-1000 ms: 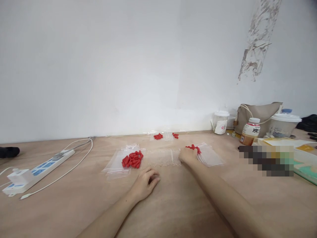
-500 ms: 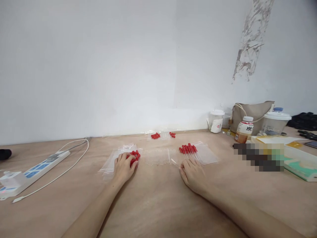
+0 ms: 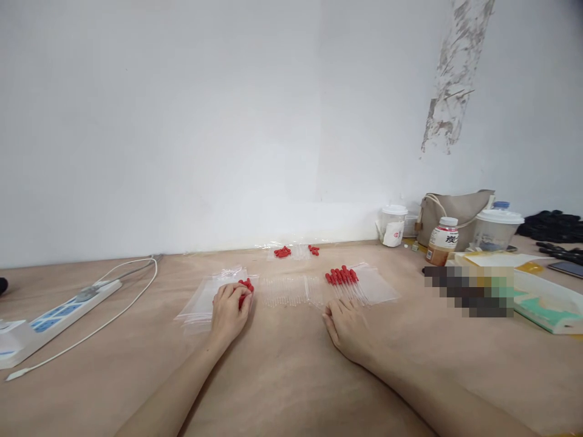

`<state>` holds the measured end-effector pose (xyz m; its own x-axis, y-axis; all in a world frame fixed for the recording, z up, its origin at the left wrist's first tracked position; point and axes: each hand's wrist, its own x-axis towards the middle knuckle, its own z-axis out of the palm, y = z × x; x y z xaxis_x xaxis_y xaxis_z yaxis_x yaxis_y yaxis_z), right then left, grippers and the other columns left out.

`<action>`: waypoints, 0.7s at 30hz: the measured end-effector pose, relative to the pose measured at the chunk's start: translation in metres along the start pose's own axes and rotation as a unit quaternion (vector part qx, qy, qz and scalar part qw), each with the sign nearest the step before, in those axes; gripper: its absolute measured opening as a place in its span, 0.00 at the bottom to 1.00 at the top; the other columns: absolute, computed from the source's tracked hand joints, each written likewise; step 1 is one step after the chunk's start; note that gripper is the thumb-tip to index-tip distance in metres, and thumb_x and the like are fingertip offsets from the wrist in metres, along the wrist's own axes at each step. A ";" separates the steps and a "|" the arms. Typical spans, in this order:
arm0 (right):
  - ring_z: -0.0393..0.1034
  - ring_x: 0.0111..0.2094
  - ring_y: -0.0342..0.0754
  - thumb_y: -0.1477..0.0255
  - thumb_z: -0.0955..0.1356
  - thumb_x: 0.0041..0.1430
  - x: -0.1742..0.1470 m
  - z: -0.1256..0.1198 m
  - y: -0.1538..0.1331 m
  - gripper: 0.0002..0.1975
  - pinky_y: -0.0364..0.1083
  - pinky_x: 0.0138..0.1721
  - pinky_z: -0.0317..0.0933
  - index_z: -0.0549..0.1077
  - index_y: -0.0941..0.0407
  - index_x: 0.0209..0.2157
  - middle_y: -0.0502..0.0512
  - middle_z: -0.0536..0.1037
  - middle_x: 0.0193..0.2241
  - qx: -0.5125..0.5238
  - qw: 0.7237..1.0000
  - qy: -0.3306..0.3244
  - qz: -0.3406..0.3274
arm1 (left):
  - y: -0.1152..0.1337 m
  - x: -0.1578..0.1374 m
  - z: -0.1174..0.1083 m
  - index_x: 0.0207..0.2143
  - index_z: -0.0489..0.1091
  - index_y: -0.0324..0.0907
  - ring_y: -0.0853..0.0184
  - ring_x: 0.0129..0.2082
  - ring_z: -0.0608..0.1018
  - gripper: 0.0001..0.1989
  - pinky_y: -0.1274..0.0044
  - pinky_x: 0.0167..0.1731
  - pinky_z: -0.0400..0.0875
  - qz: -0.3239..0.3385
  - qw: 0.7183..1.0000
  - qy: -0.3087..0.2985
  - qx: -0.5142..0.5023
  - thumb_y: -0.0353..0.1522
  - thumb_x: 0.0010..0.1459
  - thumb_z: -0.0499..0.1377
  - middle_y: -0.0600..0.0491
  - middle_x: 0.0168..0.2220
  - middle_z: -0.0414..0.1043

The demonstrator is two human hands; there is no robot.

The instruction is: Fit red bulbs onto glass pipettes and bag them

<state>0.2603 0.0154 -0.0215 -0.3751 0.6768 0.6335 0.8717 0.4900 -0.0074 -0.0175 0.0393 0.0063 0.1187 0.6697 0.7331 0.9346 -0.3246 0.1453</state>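
Observation:
My left hand (image 3: 230, 309) rests on a pile of red rubber bulbs (image 3: 246, 284) on clear plastic bags (image 3: 200, 297), its fingers curled around a bulb and hiding part of the pile. My right hand (image 3: 348, 328) lies closed near the table surface, its thumb and fingertips pinching a thin clear tube (image 3: 315, 304) that is hard to see. Between the hands lies a row of clear dropper tubes (image 3: 285, 291). Just beyond my right hand, several droppers with red bulbs (image 3: 341, 276) lie side by side on a clear bag (image 3: 380, 288).
Against the wall lie more red bulbs (image 3: 282, 252) and clear tubes (image 3: 300, 252) on plastic. A power strip (image 3: 59, 318) with a white cable (image 3: 113, 321) is at left. At right stand a cup (image 3: 393, 226), a bottle (image 3: 443, 243), a bag (image 3: 460, 212) and a tray (image 3: 546, 303).
The view has shifted slightly. My left fingers have drawn in further over the red bulbs, covering more of them. My right hand stays almost in place with the tube.

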 end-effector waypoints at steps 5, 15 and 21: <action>0.61 0.30 0.45 0.76 0.56 0.58 -0.002 0.002 0.002 0.09 0.45 0.34 0.47 0.64 0.58 0.28 0.53 0.70 0.27 0.074 0.997 -0.019 -0.007 | 0.046 -0.020 -0.003 0.33 0.62 0.41 0.65 0.38 0.68 0.06 0.73 0.39 0.62 0.076 0.979 -0.098 -0.164 0.30 0.58 0.47 0.51 0.36 0.66; 0.66 0.34 0.42 0.77 0.57 0.59 -0.004 0.006 0.001 0.13 0.45 0.39 0.48 0.68 0.53 0.42 0.52 0.74 0.34 0.189 0.979 -0.021 -0.067 | 0.069 -0.031 0.011 0.41 0.62 0.43 0.67 0.34 0.70 0.09 0.75 0.36 0.64 0.008 0.931 -0.232 -0.282 0.32 0.57 0.50 0.54 0.33 0.66; 0.66 0.33 0.41 0.77 0.57 0.58 -0.003 0.004 -0.003 0.13 0.44 0.40 0.47 0.68 0.53 0.41 0.51 0.74 0.32 0.177 0.981 -0.031 -0.077 | 0.073 -0.028 0.006 0.31 0.66 0.42 0.68 0.31 0.69 0.08 0.77 0.33 0.63 0.012 0.933 -0.239 -0.268 0.34 0.57 0.49 0.54 0.31 0.64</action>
<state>0.2576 0.0146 -0.0263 -0.5219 0.6058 0.6005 0.6434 0.7418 -0.1891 0.0494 0.0011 -0.0074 0.3924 0.8384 0.3782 0.6436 -0.5441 0.5383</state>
